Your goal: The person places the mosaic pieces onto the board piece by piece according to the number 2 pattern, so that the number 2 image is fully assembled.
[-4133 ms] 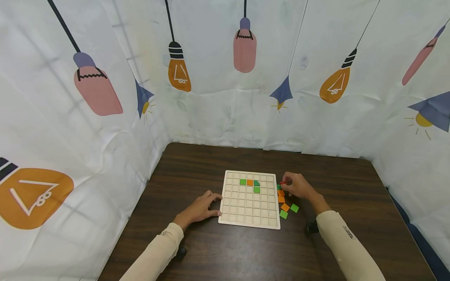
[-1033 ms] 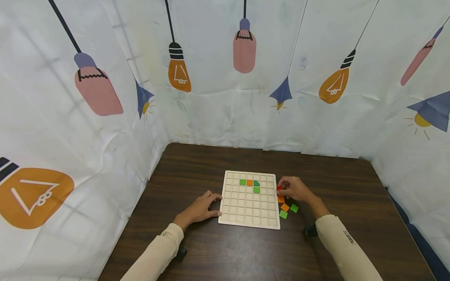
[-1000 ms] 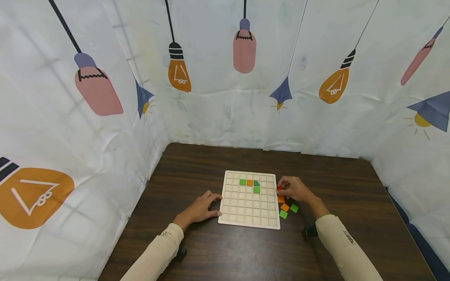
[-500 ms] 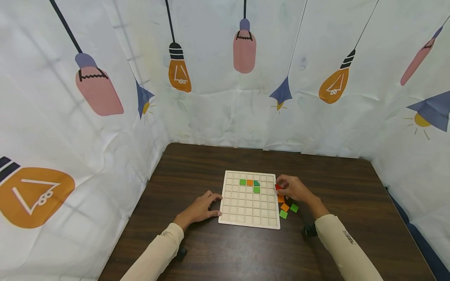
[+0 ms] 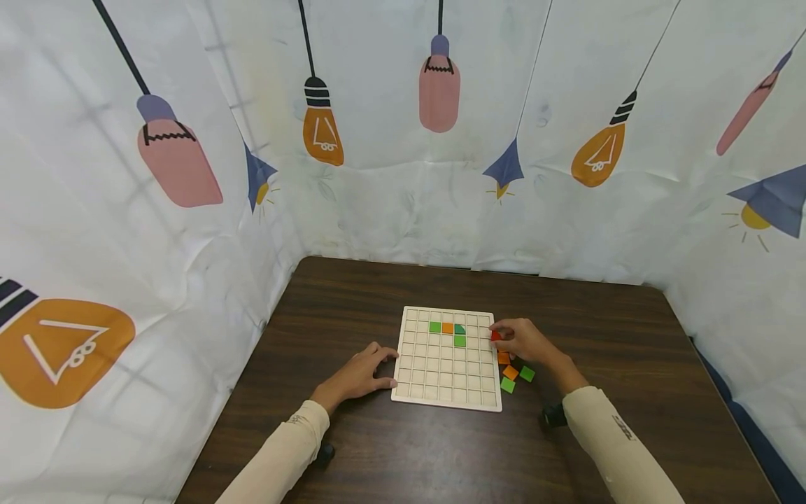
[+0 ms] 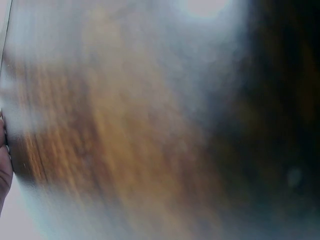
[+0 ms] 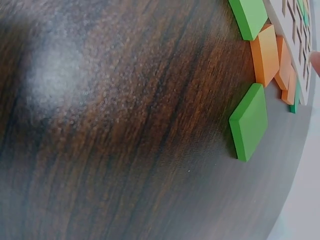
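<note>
My right hand (image 5: 524,341) pinches a small red tile (image 5: 495,336) at the right edge of a pale wooden grid board (image 5: 441,381). On the board sit a green tile (image 5: 435,327), an orange tile (image 5: 448,327), a two-tone green tile (image 5: 460,329) and, just below that one, another green tile (image 5: 460,341). My left hand (image 5: 355,374) touches the board's left edge with its fingertips, thumb and fingers spread apart. In the left wrist view only a sliver of fingers (image 6: 4,170) shows at the left border; the rest is blurred table.
Right of the board lie loose tiles: an orange tile (image 5: 511,372), a green tile (image 7: 249,122), another green tile (image 7: 248,17) and more orange ones partly under my right hand. The dark wooden table (image 5: 352,287) meets a patterned white cloth (image 5: 378,210) behind and at the left.
Over the last second my right hand has moved slightly left with the red tile, from beside the board to its right edge. The left hand has stayed still.
</note>
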Tool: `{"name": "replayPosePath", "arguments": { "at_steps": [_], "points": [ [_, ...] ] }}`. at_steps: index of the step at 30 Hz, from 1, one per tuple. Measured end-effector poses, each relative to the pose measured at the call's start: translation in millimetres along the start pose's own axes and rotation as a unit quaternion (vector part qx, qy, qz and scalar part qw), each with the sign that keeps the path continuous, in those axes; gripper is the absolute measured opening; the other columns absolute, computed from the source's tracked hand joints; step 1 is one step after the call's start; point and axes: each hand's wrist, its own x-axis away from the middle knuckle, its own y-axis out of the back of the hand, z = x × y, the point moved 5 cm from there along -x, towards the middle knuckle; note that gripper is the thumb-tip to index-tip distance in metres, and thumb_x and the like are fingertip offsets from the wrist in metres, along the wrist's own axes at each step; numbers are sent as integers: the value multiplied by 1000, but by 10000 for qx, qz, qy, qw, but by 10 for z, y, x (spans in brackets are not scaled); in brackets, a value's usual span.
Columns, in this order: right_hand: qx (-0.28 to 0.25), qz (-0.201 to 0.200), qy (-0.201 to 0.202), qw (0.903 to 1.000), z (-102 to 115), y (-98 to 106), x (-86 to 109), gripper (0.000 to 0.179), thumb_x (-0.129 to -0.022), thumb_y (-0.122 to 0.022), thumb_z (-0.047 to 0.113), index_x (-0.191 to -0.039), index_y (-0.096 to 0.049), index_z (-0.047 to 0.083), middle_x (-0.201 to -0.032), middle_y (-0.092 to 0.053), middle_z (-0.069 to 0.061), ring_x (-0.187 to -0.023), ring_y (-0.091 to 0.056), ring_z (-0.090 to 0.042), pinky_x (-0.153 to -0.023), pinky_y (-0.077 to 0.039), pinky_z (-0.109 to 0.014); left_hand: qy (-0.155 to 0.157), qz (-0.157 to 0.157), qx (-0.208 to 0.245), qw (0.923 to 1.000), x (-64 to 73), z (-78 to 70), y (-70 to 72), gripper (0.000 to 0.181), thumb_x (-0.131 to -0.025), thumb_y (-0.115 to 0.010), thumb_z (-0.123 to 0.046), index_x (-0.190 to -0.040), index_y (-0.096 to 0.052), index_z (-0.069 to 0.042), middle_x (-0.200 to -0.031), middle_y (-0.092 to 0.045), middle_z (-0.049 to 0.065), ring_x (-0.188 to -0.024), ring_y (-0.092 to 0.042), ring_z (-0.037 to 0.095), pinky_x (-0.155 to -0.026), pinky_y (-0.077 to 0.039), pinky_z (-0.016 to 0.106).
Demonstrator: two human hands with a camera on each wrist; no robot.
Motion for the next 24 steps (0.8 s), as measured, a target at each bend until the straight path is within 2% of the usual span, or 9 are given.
{"name": "replayPosePath", "arguments": {
  "at_steps": [6,15,20,24],
  "points": [
    [-143,29,-37,9999,5,-10,6,39,-94,-69,5,-129,-61,-7,-100,-72,-16,-51,-59,-27,-50,-52,-32,-17,-40,13,10000,1,10,-4,59,-93,-70,-47,-143,-51,-22,-120,-52,2,-92,-51,13,-88,-43,44],
    [-250,235,-75,9994,43,-62,-10,39,-93,-68,4,-130,-60,-6,-93,-71,-16,-51,-59,-32,-51,-53,-35,-29,-47,66,10000,-6,15,-2,59,-93,-70,-46,-143,-51,-20,-120,-52,4,-97,-54,16,-93,-42,48],
    [-129,370,101,9992,87,-89,-19,39,-94,-68,4,-132,-61,-4,-92,-72,-16,-50,-59,-34,-49,-51,-31,-50,-63,68,9999,-2,6,2,59,-93,-70,-46,-142,-51,-21,-120,-52,3,-100,-56,17,-94,-43,49],
    [60,397,251,9989,109,-96,-24,37,-95,-67,5,-130,-63,-5,-92,-72,-15,-48,-58,-30,-49,-50,-28,-54,-54,46,10000,0,2,2,59,-93,-70,-46,-143,-51,-21,-120,-52,3,-96,-54,15,-92,-43,47]
  ]
}}
